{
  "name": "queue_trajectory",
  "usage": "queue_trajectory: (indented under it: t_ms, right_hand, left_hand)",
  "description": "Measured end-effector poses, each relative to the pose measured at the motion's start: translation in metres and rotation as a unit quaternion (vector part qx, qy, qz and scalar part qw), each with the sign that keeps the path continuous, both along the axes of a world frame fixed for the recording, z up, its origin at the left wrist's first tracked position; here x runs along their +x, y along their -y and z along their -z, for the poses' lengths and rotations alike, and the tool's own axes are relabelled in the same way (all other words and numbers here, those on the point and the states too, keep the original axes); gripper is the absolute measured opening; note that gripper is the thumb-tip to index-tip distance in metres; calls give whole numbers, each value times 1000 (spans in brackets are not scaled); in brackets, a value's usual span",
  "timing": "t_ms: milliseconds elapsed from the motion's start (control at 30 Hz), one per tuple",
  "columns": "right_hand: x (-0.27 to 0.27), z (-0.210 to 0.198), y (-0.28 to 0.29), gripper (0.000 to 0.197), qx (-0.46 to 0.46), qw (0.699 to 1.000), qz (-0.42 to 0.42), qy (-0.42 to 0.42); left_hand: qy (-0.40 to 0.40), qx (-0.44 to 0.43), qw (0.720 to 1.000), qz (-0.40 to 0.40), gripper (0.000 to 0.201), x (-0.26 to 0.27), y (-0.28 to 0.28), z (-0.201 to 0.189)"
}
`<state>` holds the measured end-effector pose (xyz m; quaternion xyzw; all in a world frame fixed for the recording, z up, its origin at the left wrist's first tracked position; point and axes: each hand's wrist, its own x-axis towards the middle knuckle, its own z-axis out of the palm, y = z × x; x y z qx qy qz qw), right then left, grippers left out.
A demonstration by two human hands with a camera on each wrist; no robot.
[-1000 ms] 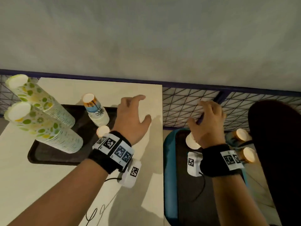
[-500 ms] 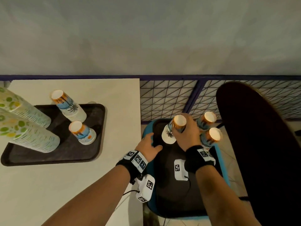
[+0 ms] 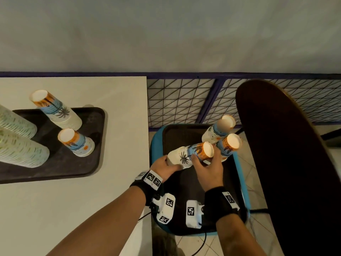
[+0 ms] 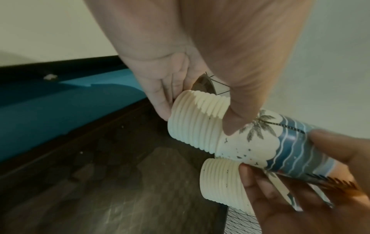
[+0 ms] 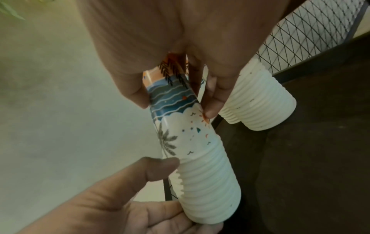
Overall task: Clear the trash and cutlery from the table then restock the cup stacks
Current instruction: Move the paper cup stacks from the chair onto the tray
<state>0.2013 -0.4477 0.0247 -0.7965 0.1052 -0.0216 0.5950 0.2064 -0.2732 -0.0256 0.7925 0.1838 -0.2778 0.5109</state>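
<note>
Head view is showing both hands lifting a tilted cup stack (image 3: 190, 154) over the dark tray (image 3: 177, 133) on the blue chair: left hand (image 3: 163, 168) is gripping the rim end, right hand (image 3: 207, 169) is wrapping the printed end. Keeping it level should stop cups sliding apart. Table (image 3: 120, 100) is waiting left, its tray (image 3: 96, 145) holding shorter stacks (image 3: 75, 142); two chair stacks (image 3: 224, 143) are crowding the right hand.

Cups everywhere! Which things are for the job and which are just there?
For the job:
- palm-tree cup stack, held by left hand and right hand
- two spare stacks
- table stacks

Just there:
- chair back
- wire fence
</note>
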Motion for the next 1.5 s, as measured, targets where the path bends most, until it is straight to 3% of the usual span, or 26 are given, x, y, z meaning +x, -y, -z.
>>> queue_trajectory:
  t_ms: [167,267,367,567,700,833,967,1067,1167,1233,1333,1500]
  right_hand:
    - [11,-22,-25,68,83,994,-62,25]
    - [20,-51,-61,77,117,987,-100,53]
    - [28,-80,-112,73,135,978,-149,54]
    - [34,-128,-227,69,48,962,-239,122]
    - [30,-139,-294,68,31,941,-309,135]
    - [30,-110,-343,71,-34,927,-349,136]
    - [29,-61,-375,73,-96,922,-367,81]
    - [26,-28,-384,74,-141,908,-394,29]
    - [24,-18,-383,79,-139,906,-399,8]
    - [22,-22,-376,87,-134,910,-392,-4]
    - [15,-30,-345,97,-131,917,-376,-24]
    - [-7,-40,-246,79,-99,954,-284,11]
  left_hand:
    - [71,-18,997,-38,44,-9,-32,-38]
    - [130,-29,985,-110,57,-19,-69,-71]
    - [184,-47,968,-162,66,-34,-117,-104]
    - [249,11,936,-247,60,-59,-211,-142]
    - [265,49,925,-270,40,-68,-256,-140]
    - [219,54,936,-269,47,-70,-283,-117]
    - [114,10,957,-267,72,-76,-298,-74]
    - [-4,19,975,-221,89,-84,-305,-57]
    - [-74,10,977,-198,84,-99,-310,-47]
    - [-62,31,980,-187,84,-113,-311,-45]
    - [-6,72,985,-155,58,-125,-298,-51]
    - [84,58,990,-100,38,-116,-238,-69]
